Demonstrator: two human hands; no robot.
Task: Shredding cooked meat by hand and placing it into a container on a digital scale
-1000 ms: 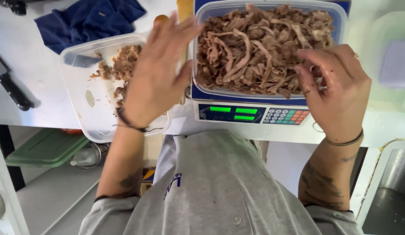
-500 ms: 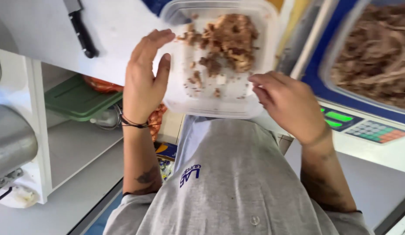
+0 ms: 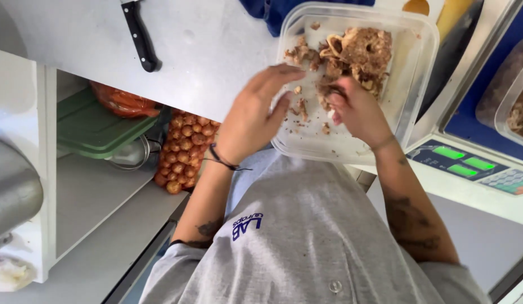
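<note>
Much of the scene is cut off for you: the second tub of meat (image 3: 517,107) at the far right runs out of the frame, only the near strip of the scale (image 3: 469,169) shows with its two green displays and a slice of keypad, and the black-handled knife (image 3: 138,35) loses its blade past the top edge. The blue cloth (image 3: 272,14) is a mere corner behind the tub. Your clear plastic tub (image 3: 410,84) sits on the pale desk (image 3: 216,50), just left of the scale; it is squarish with rounded corners, thin glossy walls and a greasy floor, and the shredded brown meat (image 3: 357,53) lies heaped at its far side with crumbs scattered nearer. Your right hand (image 3: 357,112) is inside the tub, fingers bunched down on a clump of meat, though whether they truly pinch it cannot be told because the fingertips are hidden. Your left hand (image 3: 253,118) lies open and flat over the tub's left rim, fingers spread toward the meat, gripping nothing; a dark band circles its wrist. Below the desk on the left, a shelf holds a green lidded box (image 3: 92,129), a red-orange bag (image 3: 123,101) and a net sack of small round onions (image 3: 185,149), partly shadowed.
</note>
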